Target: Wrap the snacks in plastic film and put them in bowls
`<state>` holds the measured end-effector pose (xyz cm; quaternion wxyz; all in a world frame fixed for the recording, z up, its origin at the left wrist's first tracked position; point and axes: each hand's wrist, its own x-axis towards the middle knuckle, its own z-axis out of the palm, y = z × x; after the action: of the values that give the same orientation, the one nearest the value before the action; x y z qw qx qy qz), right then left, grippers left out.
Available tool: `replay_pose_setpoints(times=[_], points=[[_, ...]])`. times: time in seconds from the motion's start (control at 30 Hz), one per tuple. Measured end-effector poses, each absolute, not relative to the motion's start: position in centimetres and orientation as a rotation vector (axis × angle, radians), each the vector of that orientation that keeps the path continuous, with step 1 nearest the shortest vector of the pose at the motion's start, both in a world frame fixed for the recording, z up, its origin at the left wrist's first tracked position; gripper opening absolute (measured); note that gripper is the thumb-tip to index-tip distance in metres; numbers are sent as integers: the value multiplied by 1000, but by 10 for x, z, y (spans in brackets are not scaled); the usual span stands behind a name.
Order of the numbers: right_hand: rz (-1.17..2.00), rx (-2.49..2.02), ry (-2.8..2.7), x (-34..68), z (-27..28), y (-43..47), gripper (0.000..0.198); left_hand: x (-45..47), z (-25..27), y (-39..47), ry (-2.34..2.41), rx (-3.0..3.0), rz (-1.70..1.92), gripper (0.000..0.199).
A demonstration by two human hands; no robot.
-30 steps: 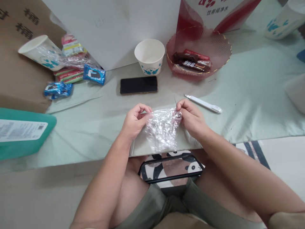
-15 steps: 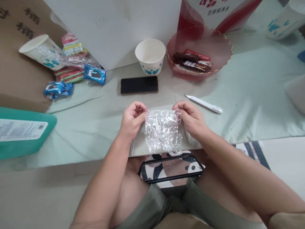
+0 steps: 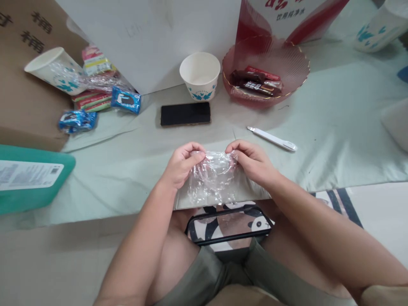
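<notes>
A crinkled clear plastic bag [image 3: 212,182] hangs between my two hands near the front edge of the table. My left hand [image 3: 185,163] pinches its upper left corner between thumb and fingers. At the upper right corner, my right hand [image 3: 250,159] is closed on the plastic in the same way. The bag looks see-through, and I make out nothing inside it. Beyond my right hand lies a white utility knife [image 3: 272,139], with a dark phone [image 3: 185,114] farther back to the left.
A paper cup [image 3: 200,76] stands behind the phone. Right of it, a pink ribbed bowl [image 3: 295,72] holds wrapped snacks. Another cup [image 3: 47,63] lies tilted at left among snack packs [image 3: 126,100]. A green container [image 3: 63,170] sits at the left edge. Boxes [image 3: 153,42] line the back.
My left hand has shifted right and slightly down, and my right hand slightly left and down. They are closer together, and the bag's top edge now sags and gathers between them.
</notes>
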<state>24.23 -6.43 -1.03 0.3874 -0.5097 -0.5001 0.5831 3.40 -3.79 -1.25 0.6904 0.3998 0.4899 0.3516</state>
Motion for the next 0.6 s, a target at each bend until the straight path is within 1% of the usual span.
replay_pose_setpoints(times=[0.13, 0.4, 0.6], points=[[1513, -1289, -1266, 241, -10, -64, 13, 34, -10, -34, 1129, 886, 894, 29], [1444, -1353, -1185, 241, -8, -64, 12, 36, -9, -34, 1111, 892, 967, 28], [1403, -1361, -1177, 242, -8, -64, 11, 36, -13, -34, 1117, 854, 1045, 23]])
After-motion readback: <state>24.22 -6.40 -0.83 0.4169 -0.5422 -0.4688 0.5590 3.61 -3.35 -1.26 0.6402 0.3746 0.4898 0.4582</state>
